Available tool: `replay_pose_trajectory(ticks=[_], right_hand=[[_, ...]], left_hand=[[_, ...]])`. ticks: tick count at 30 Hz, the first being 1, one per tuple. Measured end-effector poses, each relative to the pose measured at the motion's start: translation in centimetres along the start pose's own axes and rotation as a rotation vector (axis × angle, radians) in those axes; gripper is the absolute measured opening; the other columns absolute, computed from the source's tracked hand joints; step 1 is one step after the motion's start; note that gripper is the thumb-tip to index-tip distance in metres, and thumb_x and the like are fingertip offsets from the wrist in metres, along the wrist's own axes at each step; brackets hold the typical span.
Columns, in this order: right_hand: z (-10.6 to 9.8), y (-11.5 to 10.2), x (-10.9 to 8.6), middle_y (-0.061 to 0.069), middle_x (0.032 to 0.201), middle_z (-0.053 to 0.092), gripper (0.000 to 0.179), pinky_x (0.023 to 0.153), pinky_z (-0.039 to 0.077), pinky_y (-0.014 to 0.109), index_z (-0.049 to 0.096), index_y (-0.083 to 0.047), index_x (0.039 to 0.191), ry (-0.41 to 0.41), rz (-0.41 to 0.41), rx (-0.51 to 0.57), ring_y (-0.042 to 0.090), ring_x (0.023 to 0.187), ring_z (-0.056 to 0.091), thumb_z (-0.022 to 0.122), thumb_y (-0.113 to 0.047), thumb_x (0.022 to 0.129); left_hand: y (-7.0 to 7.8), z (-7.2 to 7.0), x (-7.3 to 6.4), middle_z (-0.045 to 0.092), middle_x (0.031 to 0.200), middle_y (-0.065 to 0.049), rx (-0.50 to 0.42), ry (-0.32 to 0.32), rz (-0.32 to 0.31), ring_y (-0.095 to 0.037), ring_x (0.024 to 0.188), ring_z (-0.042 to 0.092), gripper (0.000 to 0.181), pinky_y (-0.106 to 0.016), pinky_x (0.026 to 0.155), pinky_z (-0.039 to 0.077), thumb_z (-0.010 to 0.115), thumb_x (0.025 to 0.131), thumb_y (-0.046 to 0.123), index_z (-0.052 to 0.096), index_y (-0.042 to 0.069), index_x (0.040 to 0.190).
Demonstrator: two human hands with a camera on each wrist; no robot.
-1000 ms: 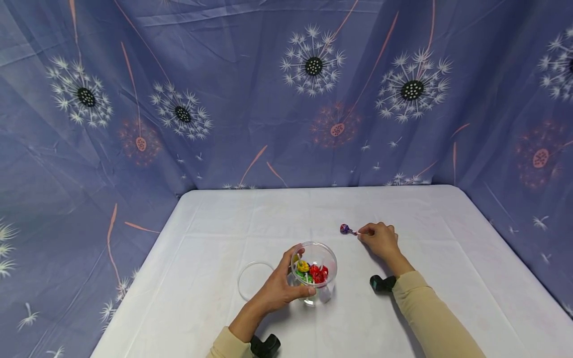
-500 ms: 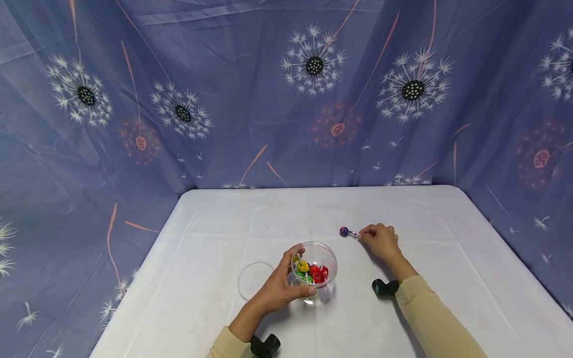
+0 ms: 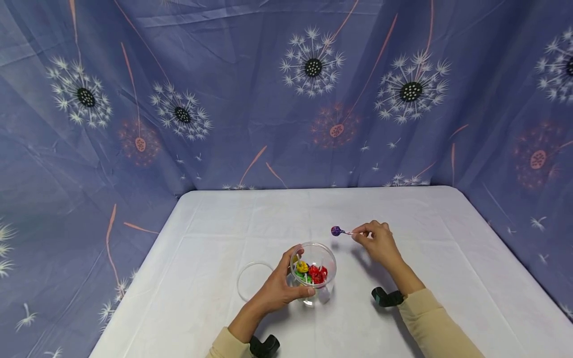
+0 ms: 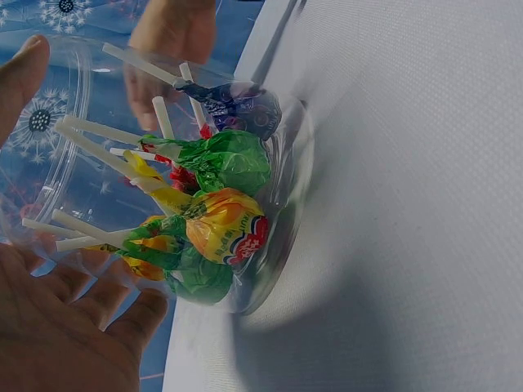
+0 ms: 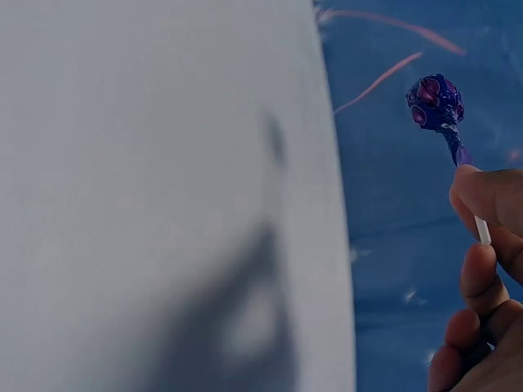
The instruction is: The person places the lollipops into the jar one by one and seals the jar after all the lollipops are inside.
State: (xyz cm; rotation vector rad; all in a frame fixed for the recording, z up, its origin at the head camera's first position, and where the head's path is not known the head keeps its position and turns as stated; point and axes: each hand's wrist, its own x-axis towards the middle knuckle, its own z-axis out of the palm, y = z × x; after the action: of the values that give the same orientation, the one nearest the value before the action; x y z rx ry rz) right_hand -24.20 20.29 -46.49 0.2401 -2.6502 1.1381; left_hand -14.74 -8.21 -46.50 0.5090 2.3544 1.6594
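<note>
My left hand (image 3: 278,288) curls round the side of a clear plastic jar (image 3: 329,286) that stands open on the table. Inside it lie several wrapped lollipops, among them a yellow one (image 4: 225,227), a green one (image 4: 234,162), a dark purple one (image 4: 245,110) and red ones (image 3: 317,273). Between thumb and fingertips my right hand (image 3: 380,246) pinches the stick of a purple lollipop (image 5: 435,102). Its wrapped head points left, held above the cloth behind and to the right of the jar, with its shadow apart below.
A clear ring-shaped lid (image 3: 239,283) lies on the white-covered table (image 3: 201,238), left of the jar and partly behind the left hand. A blue curtain with dandelion print (image 3: 250,99) hangs behind and at the sides. Black wrist devices (image 3: 387,297) sit at both wrists.
My right hand has raised the purple lollipop off the tablecloth and shifted it slightly left. The left hand and the jar have stayed in place.
</note>
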Motion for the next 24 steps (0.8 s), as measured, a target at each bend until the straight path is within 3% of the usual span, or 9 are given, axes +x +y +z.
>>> replay_pose_trajectory(ticks=[7,18,24], right_hand=[[-1.0,-2.8,-0.9,0.000,0.077,0.055,0.006,0.069,0.031,0.029,0.074,-0.017,0.087,0.013,-0.048,0.069,0.018,0.082,0.038,0.070,-0.021,0.084],[-2.0,-7.3,-2.4,-0.008,0.074,0.052,0.004,0.072,0.032,0.027,0.073,-0.020,0.085,0.007,-0.147,0.193,0.020,0.084,0.039,0.073,-0.019,0.082],[-1.6,-8.8,-3.1,-0.010,0.074,0.052,0.011,0.070,0.033,0.026,0.073,-0.025,0.084,0.000,-0.215,0.195,0.011,0.080,0.039,0.074,-0.015,0.080]], left_hand=[[0.1,0.1,0.0,0.031,0.153,0.005,-0.001,0.005,0.000,-0.029,0.139,0.034,0.091,-0.056,0.114,0.025,0.077,0.077,0.036,0.019,0.037,0.146],[0.2,0.1,0.0,0.031,0.154,0.001,-0.007,0.010,0.000,-0.029,0.139,0.034,0.089,-0.056,0.114,0.025,0.077,0.077,0.033,0.019,0.043,0.144],[0.1,0.1,0.0,0.031,0.153,0.001,-0.012,0.003,0.010,-0.030,0.139,0.034,0.091,-0.055,0.114,0.025,0.077,0.077,0.034,0.019,0.034,0.148]])
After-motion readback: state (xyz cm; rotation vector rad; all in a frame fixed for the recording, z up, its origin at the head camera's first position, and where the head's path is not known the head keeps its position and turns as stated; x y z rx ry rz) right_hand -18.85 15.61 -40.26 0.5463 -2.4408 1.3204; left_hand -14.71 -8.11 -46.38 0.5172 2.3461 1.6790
